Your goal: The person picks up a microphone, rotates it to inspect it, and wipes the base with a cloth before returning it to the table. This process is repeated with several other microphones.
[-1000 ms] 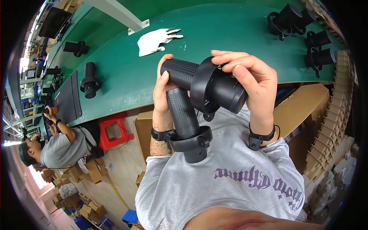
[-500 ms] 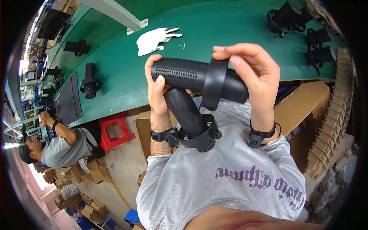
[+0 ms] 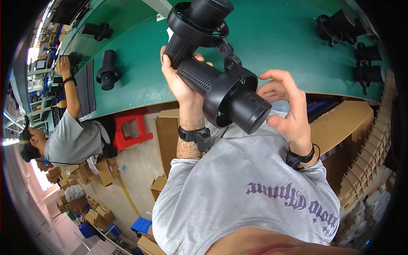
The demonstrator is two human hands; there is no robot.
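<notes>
I hold a black two-cylinder device (image 3: 212, 80) up in front of my chest, over the near edge of the green table (image 3: 272, 46). Its two perforated tubes are joined at a hinge, each with a ring collar. My left hand (image 3: 180, 83) grips the tubes from behind, fingers wrapped around them. My right hand (image 3: 285, 106) is beside the lower tube's round end, fingers spread, fingertips close to the collar and perhaps touching it. Both wrists wear black bands.
Several more black devices (image 3: 361, 51) lie at the table's right end, others at the left (image 3: 107, 72). A person in a grey shirt (image 3: 70, 136) works at the left. A red stool (image 3: 134, 127) and cardboard boxes (image 3: 352, 127) stand below the table.
The device has been turned and raised: its tubes swung from lying across my chest to pointing up and toward me. My right hand has let go and opened.
</notes>
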